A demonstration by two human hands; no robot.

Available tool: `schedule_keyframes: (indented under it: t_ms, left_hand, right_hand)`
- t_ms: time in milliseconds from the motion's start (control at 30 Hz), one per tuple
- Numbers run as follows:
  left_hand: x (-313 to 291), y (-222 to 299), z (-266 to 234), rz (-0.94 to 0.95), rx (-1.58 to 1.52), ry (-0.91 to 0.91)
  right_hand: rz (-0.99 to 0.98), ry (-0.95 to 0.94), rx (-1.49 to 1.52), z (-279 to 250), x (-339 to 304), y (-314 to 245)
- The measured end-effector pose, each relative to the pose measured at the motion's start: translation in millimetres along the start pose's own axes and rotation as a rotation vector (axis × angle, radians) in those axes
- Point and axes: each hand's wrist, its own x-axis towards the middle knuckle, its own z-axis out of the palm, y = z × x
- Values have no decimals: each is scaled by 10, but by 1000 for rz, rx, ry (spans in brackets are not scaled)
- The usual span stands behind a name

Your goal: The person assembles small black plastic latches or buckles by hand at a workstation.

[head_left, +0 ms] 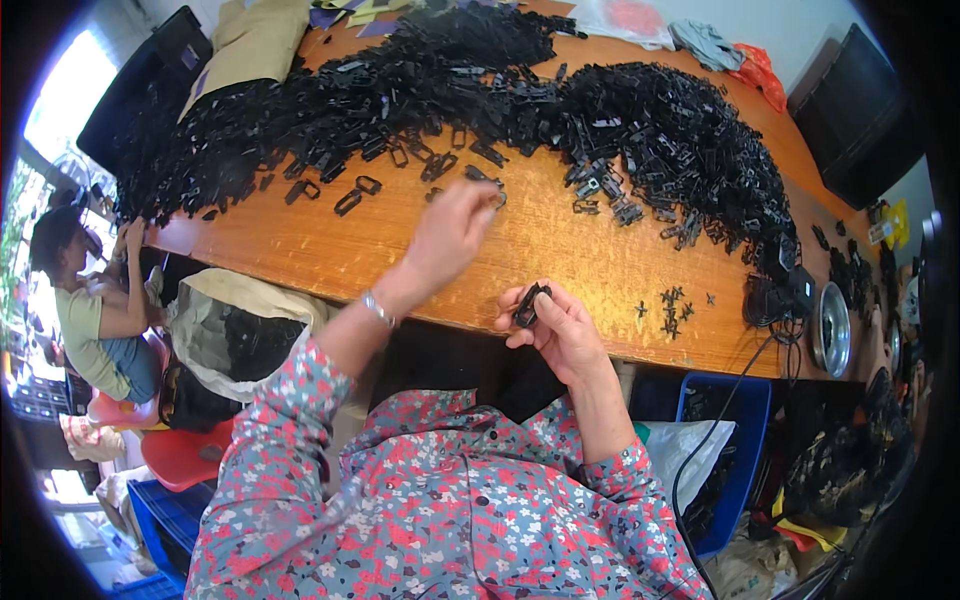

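Cream sack (207, 335) holds black parts (260, 340); right grip (568, 328) pinches a black frame (527, 308), left grip (450, 240) unclear.

ok so two hands (453, 235) are hovering at the counter (545, 250), one's gripping a single black part (524, 312), one co-worker (100, 330) is sitting left of the counter, and uncountable black pieces (670, 125) are covering its far side

On the far side of the orange-brown wooden table (540, 245), we see a crumpled grey cloth (708, 45) just beside a bright orange-red plastic bag (760, 76). To our right we have a shiny round metal bowl (829, 325) and, below the tabletop, a blue plastic crate (756, 440). At our left, a person in a pale green top (98, 315) sits near a rounded red plastic seat (185, 458).
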Motion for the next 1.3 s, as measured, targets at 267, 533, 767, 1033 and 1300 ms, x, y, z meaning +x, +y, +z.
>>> schedule_keyframes:
  t_ms: [267, 533, 767, 1033, 1300]
  left_hand:
    - [430, -471, 219, 140, 242, -55]
    - [915, -597, 109, 146, 454, -75]
    - [1162, -777, 133, 240, 635, -185]
    - [782, -361, -124, 111, 374, -183]
    - [19, 211, -220, -50, -220, -187]
  right_hand:
    - [77, -92, 78, -314, 116, -41]
    - [130, -180, 122, -298, 124, -141]
    - [89, -215, 79, -339, 78, -77]
    - [73, -156, 91, -276, 36, -83]
    - [-73, -28, -61, 39, 48, -162]
